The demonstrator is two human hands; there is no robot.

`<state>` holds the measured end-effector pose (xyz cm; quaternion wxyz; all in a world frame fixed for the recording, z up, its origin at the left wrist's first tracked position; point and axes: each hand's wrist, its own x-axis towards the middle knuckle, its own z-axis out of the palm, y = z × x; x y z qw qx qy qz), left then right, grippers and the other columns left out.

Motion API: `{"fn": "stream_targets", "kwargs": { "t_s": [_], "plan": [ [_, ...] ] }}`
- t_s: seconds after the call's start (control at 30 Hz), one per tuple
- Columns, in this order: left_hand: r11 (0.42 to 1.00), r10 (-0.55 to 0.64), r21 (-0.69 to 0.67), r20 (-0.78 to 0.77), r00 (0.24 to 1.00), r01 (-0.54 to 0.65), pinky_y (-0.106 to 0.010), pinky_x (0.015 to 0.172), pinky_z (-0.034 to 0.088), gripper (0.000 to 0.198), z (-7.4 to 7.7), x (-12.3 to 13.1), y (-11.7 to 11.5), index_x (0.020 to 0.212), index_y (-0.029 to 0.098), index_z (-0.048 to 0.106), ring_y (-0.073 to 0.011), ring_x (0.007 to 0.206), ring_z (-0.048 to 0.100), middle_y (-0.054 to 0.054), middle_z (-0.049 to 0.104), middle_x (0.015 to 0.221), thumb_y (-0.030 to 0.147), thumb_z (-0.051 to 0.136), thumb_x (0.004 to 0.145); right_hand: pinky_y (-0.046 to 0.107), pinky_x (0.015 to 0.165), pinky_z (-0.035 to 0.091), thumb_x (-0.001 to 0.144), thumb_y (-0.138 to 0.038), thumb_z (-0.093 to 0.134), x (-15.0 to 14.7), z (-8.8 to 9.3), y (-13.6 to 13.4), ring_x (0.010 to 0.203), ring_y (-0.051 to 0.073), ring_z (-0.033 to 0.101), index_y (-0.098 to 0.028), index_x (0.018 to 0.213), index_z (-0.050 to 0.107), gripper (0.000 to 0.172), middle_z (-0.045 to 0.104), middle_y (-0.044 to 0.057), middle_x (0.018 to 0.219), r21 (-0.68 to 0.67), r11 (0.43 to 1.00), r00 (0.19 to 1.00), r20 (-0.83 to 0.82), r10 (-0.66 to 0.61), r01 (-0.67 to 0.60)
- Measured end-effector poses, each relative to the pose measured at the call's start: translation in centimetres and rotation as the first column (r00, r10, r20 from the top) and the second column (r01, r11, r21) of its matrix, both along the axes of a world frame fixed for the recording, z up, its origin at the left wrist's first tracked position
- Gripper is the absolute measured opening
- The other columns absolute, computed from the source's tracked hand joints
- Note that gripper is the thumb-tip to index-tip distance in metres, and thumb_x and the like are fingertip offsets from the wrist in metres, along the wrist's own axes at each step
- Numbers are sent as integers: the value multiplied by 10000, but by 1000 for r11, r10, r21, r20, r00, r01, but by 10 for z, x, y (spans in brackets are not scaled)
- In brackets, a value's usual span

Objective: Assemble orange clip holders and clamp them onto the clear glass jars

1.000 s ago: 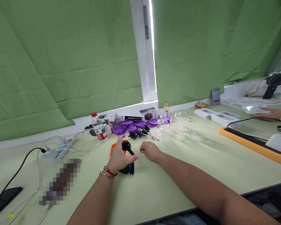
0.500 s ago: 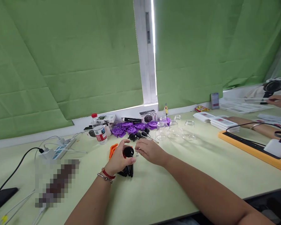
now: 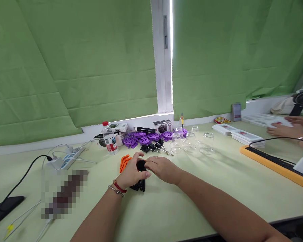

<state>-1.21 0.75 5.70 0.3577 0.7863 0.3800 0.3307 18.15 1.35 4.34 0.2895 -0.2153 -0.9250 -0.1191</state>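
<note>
My left hand [image 3: 131, 173] is wrapped round a black part with a round head [image 3: 141, 165] and thin black legs [image 3: 140, 185] that hang down to the table. My right hand [image 3: 163, 169] is pinched against the round head from the right; what its fingertips hold, if anything, is too small to see. Orange plastic pieces [image 3: 124, 161] lie just left of my left hand. Behind the hands lie purple round parts [image 3: 146, 138], small black parts [image 3: 154, 147] and clear glass jars [image 3: 190, 145].
A water bottle [image 3: 110, 140] and small boxes [image 3: 163, 125] stand by the window sill. A power strip [image 3: 65, 161] with cables lies at left, a dark phone [image 3: 5, 207] at far left. An orange-edged board [image 3: 272, 162] and another person's hands [image 3: 289, 127] are at right.
My right hand has moved left from the table onto the black part's round head. My left hand has kept hold of the part and lowered it slightly. The view has shifted a little.
</note>
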Motion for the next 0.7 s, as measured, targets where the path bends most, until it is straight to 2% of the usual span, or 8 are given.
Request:
{"fn": "stream_targets", "kwargs": {
  "t_s": [0.13,0.33,0.53,0.7],
  "plan": [
    [1000,-5,-26,-19,1000,4,-331,733,455,675,0,1,0,1157,222,324,-174,807,545,-33,568,959,435,708,645,283,641,406,906,-100,371,1,-5,3,773,170,534,-146,980,537,188,603,81,905,57,998,1000,-15,21,-20],
    [1000,-18,-24,-31,999,18,-324,739,448,679,1,1,-1,1144,217,321,-170,800,530,-29,567,940,460,708,642,272,636,399,907,-95,371,2,-3,4,753,156,530,-151,957,541,186,611,78,914,39,998,999,-36,40,-39],
    [999,-18,-29,-57,998,17,-320,740,450,679,3,3,-2,1134,217,329,-170,806,526,-25,560,941,440,722,627,261,610,378,909,-114,405,3,-2,4,710,142,518,-159,903,554,156,618,58,886,43,998,998,-46,49,-47],
    [1000,-3,-24,-82,997,1,-314,730,448,663,4,4,-3,1121,223,338,-165,794,523,-17,561,944,380,727,609,261,644,386,919,-128,413,3,-1,4,743,142,531,-163,877,564,160,628,46,877,38,997,997,-32,64,-62]
  ]
}}
